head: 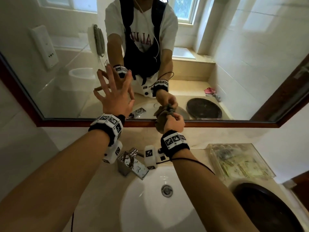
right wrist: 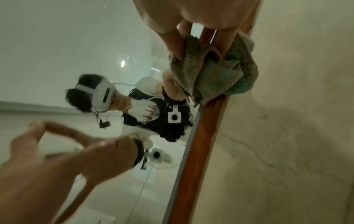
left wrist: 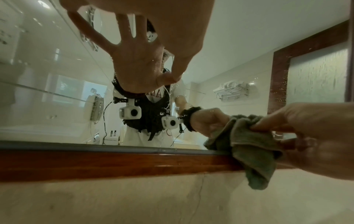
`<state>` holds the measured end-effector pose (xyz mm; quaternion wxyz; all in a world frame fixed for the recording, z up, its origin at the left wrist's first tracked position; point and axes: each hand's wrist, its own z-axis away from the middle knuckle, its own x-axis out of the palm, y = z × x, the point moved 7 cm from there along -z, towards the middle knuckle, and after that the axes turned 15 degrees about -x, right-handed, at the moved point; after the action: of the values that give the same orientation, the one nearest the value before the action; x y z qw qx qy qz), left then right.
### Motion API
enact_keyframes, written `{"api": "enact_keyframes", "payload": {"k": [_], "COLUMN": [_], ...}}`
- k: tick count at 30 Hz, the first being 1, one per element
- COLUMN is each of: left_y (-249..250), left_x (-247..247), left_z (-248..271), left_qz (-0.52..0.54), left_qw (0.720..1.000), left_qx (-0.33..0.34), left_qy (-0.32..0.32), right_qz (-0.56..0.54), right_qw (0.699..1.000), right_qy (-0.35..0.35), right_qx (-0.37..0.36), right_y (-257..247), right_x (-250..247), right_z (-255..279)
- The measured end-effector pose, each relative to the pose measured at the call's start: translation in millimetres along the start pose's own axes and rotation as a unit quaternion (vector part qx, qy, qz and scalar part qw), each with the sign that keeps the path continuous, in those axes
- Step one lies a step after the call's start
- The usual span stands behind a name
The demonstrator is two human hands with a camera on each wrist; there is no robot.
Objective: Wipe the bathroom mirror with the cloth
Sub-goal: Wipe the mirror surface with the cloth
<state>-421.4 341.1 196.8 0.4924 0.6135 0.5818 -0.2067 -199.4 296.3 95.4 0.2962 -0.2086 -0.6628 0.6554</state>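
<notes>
The mirror (head: pixel 234 56) hangs in a brown wooden frame (head: pixel 217 123) above the basin. My left hand (head: pixel 113 84) is open with its fingers spread, and the fingertips touch the glass to the left of centre; in the left wrist view the thumb (left wrist: pixel 182 63) meets its own reflection. My right hand (head: pixel 174 120) grips a bunched grey-green cloth (head: pixel 161 122) against the mirror's bottom edge, where the cloth (left wrist: pixel 252 148) overlaps the frame (left wrist: pixel 114 162) and hangs below it. In the right wrist view the fingers (right wrist: pixel 174 44) pinch the cloth (right wrist: pixel 216 69).
Under my arms lie a white basin (head: pixel 150 206) and a chrome faucet (head: pixel 132 163). A clear glass tray (head: pixel 240 163) and a dark round plate (head: pixel 267 208) sit on the counter at the right. A marble splashback (left wrist: pixel 134 197) runs below the frame.
</notes>
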Motion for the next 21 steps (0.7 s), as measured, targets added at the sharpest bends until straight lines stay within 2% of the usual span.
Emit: {"api": "enact_keyframes", "payload": {"k": [5,9,11,16,21], "left_y": [-4,-2,-3,-1,0], "left_x": [2,-2,-2,-5,-10], "left_z": [-1,2,3,6,8], "left_qz": [-0.009,-0.021,-0.024,-0.045,-0.044], "left_qw": [1.000,0.999,0.999,0.998,0.998], "left_qx": [0.000,-0.004,-0.011,-0.019,-0.021], "left_qy": [0.017,0.032,0.034,0.042,0.049], "right_qz": [-0.052,-0.074,-0.053,0.030,0.064], "right_qw": [0.994,0.985,0.984,0.988,0.991], "right_qy": [0.092,0.155,0.170,0.149,0.113], "right_qx": [0.009,-0.019,-0.027,-0.025,-0.028], "right_y": [-11,-21,-24,-22,-6], "right_x": [-54,-105,-123,-120,-85], "right_z": [-44,-83,-98,-106,-84]}}
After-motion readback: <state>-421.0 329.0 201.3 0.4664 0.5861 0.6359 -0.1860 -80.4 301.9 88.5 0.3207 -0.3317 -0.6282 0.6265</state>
